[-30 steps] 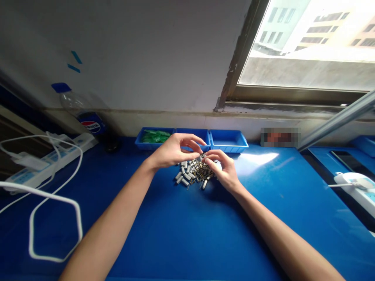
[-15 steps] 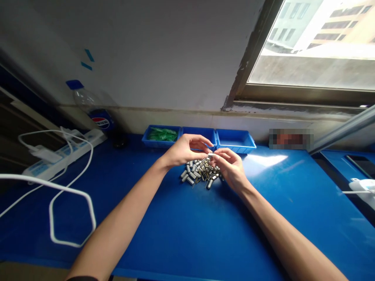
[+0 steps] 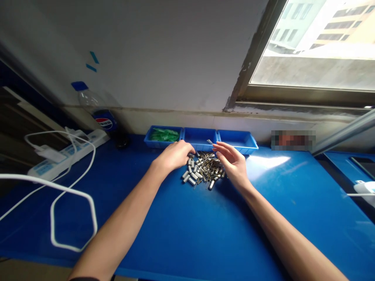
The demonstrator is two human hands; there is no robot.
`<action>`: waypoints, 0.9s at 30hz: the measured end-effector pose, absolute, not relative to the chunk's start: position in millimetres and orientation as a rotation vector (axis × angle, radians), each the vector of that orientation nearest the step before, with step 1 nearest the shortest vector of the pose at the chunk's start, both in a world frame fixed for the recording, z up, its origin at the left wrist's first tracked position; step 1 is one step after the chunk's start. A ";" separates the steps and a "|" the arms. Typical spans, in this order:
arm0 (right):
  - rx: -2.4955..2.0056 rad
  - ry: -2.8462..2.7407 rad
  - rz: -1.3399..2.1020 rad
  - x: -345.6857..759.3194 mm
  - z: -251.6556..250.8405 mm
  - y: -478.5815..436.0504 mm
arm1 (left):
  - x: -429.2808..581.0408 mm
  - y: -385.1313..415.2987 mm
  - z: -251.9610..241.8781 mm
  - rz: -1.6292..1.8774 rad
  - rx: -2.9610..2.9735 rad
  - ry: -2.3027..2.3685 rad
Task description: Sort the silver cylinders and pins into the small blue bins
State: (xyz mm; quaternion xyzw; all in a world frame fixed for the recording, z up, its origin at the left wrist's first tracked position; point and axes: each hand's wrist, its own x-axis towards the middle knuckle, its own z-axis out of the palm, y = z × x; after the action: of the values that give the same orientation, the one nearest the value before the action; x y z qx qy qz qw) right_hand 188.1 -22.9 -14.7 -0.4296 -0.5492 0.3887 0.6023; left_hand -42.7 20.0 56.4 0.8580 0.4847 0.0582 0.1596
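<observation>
Half a second ago both hands met above the heap, pinching one piece between them; now they have parted. The left hand [image 3: 175, 156] has dropped onto the left edge of the pile of small metal parts [image 3: 203, 171] on the blue table [image 3: 205, 234], fingers curled down; its fingertips are hidden, so whether it grips anything cannot be told. The right hand [image 3: 233, 164] is spread and released beside the pile. A single metal piece [image 3: 209, 141] shows just beyond its fingertips, in the air or on the tray rim, unclear which. Three trays line the wall: the left tray [image 3: 155, 142] holds green pieces [image 3: 164, 135]; the middle tray [image 3: 199, 137] and right tray [image 3: 238, 138] show plain blue floors. A blurred patch [image 3: 293, 139] sits to the right.
</observation>
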 end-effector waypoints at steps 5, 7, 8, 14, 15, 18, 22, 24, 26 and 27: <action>-1.113 -1.262 0.790 196.9 -22.1 -23.2 | -33.6 16.9 48.0 0.122 2.495 1.444; -1.139 -1.259 0.803 198.6 -23.9 -23.6 | -33.9 18.1 43.8 0.131 2.527 1.427; -1.143 -1.254 0.809 198.9 -24.3 -23.8 | -34.6 18.4 42.6 0.137 2.541 1.415; -1.112 -1.236 0.837 198.2 -22.7 -24.6 | -34.5 12.9 56.6 0.305 2.477 1.429; -1.110 -1.240 0.840 198.3 -22.4 -24.9 | -33.4 12.4 60.6 0.393 2.415 1.400; -1.121 -1.278 0.831 198.4 -21.5 -26.6 | -29.8 13.3 68.0 0.680 2.147 1.181; -1.114 -1.402 0.767 196.7 -18.7 -31.0 | -25.5 16.2 65.6 0.829 1.767 0.921; -1.086 -1.466 0.752 195.2 -17.4 -33.1 | -23.8 17.1 61.7 0.843 1.667 0.870; -1.071 -1.497 0.734 194.0 -17.1 -34.4 | -22.2 18.1 57.4 0.842 1.616 0.836; -1.069 -1.500 0.719 193.7 -17.4 -34.8 | -21.5 18.5 55.2 0.833 1.599 0.818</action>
State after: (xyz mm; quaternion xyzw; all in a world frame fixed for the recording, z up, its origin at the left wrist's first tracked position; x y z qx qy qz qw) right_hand 193.7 -34.8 -17.4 -0.4514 -0.6338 0.3037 0.5499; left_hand -21.5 18.5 55.2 0.6751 0.3453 0.3517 0.5489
